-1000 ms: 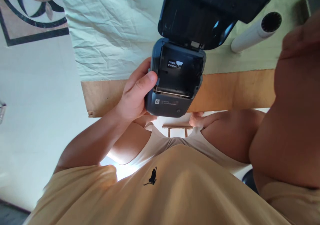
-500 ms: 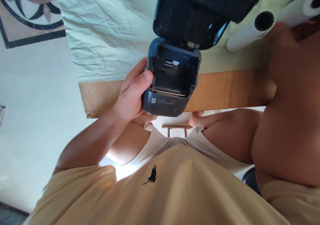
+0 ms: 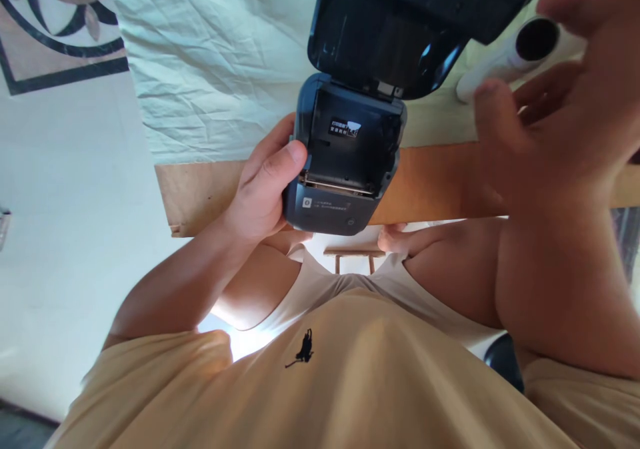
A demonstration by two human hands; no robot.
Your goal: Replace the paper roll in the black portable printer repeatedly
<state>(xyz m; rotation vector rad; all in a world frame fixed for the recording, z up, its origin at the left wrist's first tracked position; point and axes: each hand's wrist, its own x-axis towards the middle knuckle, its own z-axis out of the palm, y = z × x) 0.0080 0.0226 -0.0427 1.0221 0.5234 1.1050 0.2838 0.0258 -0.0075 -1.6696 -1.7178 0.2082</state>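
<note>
My left hand point(image 3: 273, 176) is wrapped around the left side of a dark label printer point(image 3: 345, 219), its thumb on the top edge. The printer's lid point(image 3: 380, 36) stands swung open, away from me. Inside the bare compartment a small sticker point(image 3: 344, 128) with white print is visible. My right hand point(image 3: 565, 109) is raised at the right, thumb and fingers apart, with nothing seen in it. Just beyond its fingers lies a white roll point(image 3: 485, 72) with a dark open end, partly covered by the hand. A pale shape behind the fingers is mostly hidden.
A pale green cloth point(image 3: 210, 69) covers the table, whose wooden edge point(image 3: 200, 192) runs in front of me. My legs point(image 3: 460, 256) are beneath it. A patterned floor inlay point(image 3: 65, 29) shows at upper left, and a small wooden stool point(image 3: 354, 254) is below.
My right hand has let go of a second white roll at the far right and moved inward, now open in front of the rolls. The left hand and printer have hardly moved.
</note>
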